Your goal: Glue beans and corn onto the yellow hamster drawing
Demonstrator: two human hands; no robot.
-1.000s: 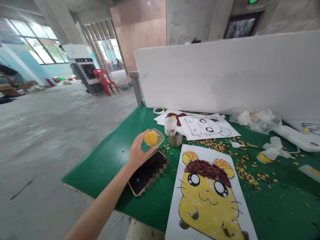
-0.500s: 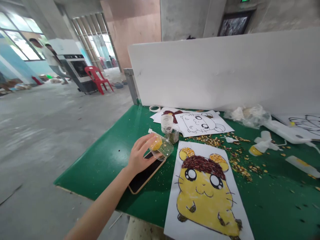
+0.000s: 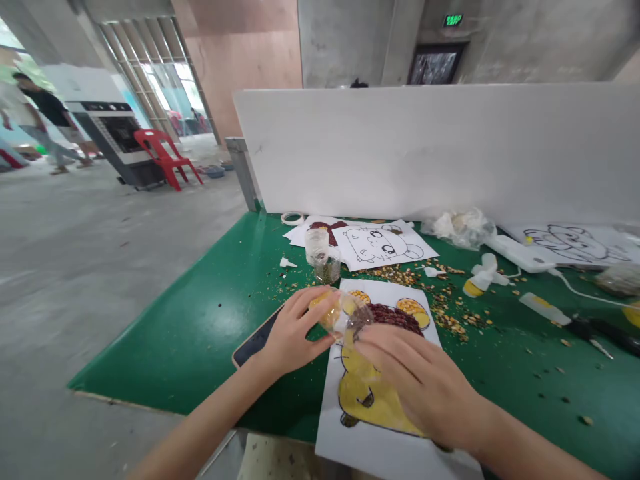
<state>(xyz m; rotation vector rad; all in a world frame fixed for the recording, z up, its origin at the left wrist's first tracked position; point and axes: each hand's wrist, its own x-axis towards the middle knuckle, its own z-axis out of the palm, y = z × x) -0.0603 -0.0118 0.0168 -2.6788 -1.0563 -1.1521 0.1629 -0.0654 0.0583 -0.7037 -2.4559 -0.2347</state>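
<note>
Above the hamster picture, a clear plastic jar lies tilted on its side in the air, with something yellow showing inside. My left hand wraps around its left end. My right hand is at its right end, fingers closed against it and partly blurred; what else they may hold is hidden. The picture is coloured yellow, with dark red beans on the head and yellow grains in the ears. My right hand covers much of its face. A phone lies under my left hand.
Two more clear jars stand behind. Loose seeds are scattered right of the picture. Drawings, a tape roll, a plastic bag, a glue bottle and a white device with a cord lie around. A white board edges the table.
My left hand has lifted the jar from over the phone and brought it right, above the picture. My right hand has come into view and met the jar. The view has turned slightly right.
</note>
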